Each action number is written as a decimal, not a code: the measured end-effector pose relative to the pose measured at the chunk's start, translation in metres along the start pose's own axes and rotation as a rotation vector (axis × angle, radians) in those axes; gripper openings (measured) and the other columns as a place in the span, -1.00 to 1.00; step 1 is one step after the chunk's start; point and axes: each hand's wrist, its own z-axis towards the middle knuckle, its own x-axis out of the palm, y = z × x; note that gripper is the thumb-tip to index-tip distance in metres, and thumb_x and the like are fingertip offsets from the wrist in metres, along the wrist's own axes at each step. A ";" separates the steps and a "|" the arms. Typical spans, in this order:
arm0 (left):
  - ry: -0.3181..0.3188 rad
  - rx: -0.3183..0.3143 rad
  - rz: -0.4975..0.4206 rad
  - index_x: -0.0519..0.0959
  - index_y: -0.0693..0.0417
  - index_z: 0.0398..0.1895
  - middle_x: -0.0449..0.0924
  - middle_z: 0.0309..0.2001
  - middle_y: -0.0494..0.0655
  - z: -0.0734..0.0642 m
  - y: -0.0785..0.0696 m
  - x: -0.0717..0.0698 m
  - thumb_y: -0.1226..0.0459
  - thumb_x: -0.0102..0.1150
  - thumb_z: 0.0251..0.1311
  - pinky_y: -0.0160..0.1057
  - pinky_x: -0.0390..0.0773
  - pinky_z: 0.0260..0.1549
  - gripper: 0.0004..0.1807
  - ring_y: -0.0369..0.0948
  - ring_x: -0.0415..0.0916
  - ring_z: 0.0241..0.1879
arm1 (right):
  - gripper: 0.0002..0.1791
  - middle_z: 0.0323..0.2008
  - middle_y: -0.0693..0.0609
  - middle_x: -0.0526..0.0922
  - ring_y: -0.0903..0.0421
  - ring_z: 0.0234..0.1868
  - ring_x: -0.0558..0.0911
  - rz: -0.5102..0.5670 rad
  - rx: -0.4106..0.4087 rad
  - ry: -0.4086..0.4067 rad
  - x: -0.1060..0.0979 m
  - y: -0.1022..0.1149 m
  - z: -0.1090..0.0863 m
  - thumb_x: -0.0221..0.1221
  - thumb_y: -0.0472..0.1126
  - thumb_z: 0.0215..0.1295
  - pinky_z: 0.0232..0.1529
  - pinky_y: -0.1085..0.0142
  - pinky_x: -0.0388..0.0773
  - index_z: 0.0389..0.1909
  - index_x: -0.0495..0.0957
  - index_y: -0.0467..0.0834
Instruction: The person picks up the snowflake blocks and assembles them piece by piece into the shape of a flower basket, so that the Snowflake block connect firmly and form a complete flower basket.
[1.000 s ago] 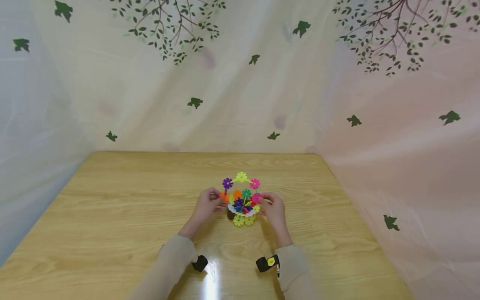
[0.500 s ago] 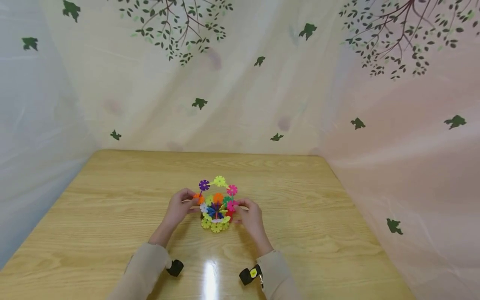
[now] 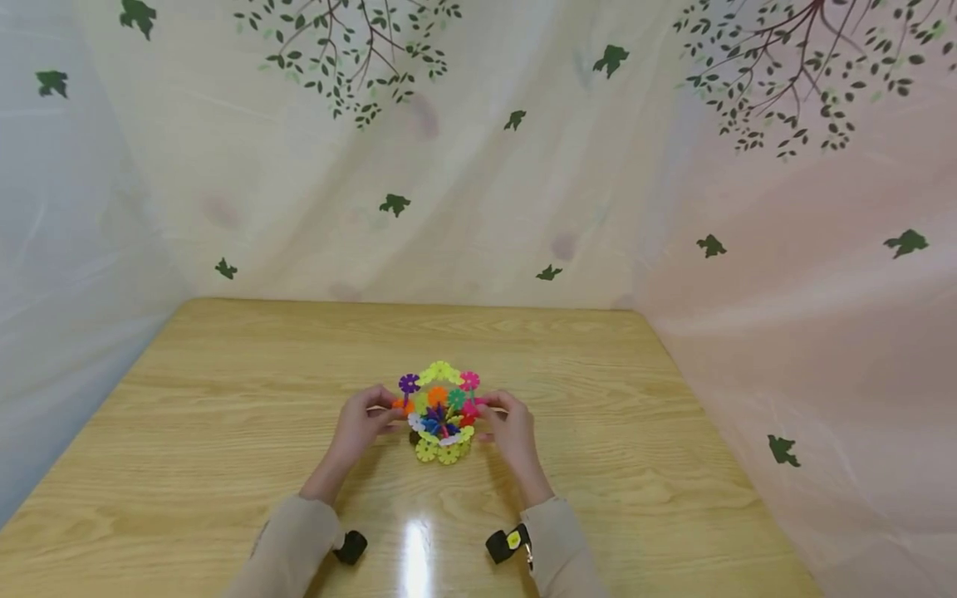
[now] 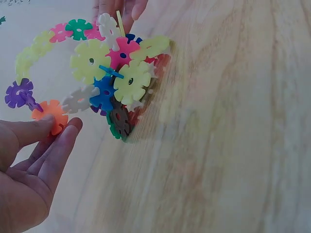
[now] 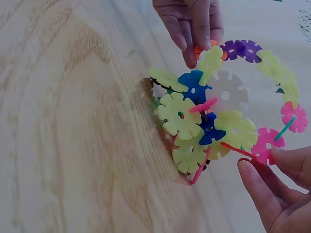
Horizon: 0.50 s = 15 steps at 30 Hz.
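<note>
A small basket (image 3: 441,428) built of interlocking plastic snowflake discs stands on the wooden table, with an arched handle (image 3: 439,371) of yellow, purple and pink discs over it. My left hand (image 3: 360,425) is at its left side. In the left wrist view, thumb and fingers pinch an orange disc (image 4: 50,116) at the foot of the handle. Opposite, my right hand (image 3: 512,432) pinches a pink disc (image 5: 267,145) at the handle's other foot, seen in the right wrist view. Yellow, blue and white discs form the basket's wall, and its lower edge meets the tabletop.
The wooden table (image 3: 224,399) spreads around the basket and ends at a far edge before a pale curtain (image 3: 463,232) printed with leaves and branches. Black wrist cameras (image 3: 350,548) hang at both cuffs, close over the table.
Both hands and the basket shifted left and a little nearer in the head view, then slightly back right. The handle's top now appears lower, closer to the basket. Both hands keep their pinch.
</note>
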 end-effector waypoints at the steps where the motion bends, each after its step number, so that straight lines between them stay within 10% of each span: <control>1: -0.001 0.004 -0.003 0.50 0.45 -0.22 0.56 -0.20 0.21 -0.001 0.000 0.000 0.54 0.08 0.25 -0.10 0.73 -0.20 -0.91 -0.04 0.69 -0.22 | -0.82 -0.07 -0.22 0.63 -0.04 -0.12 0.68 -0.006 0.000 0.000 -0.001 -0.001 0.000 0.09 -0.31 0.39 -0.32 0.10 0.74 -0.08 0.57 -0.28; 15: -0.001 -0.001 -0.014 0.50 0.45 -0.25 0.57 -0.16 0.25 -0.006 -0.004 0.007 0.58 0.10 0.21 -0.10 0.73 -0.21 -0.93 -0.09 0.69 -0.23 | -0.86 -0.20 -0.16 0.66 0.02 -0.22 0.72 0.000 -0.049 -0.024 -0.009 -0.007 0.000 0.13 -0.29 0.37 -0.42 0.23 0.73 -0.17 0.59 -0.27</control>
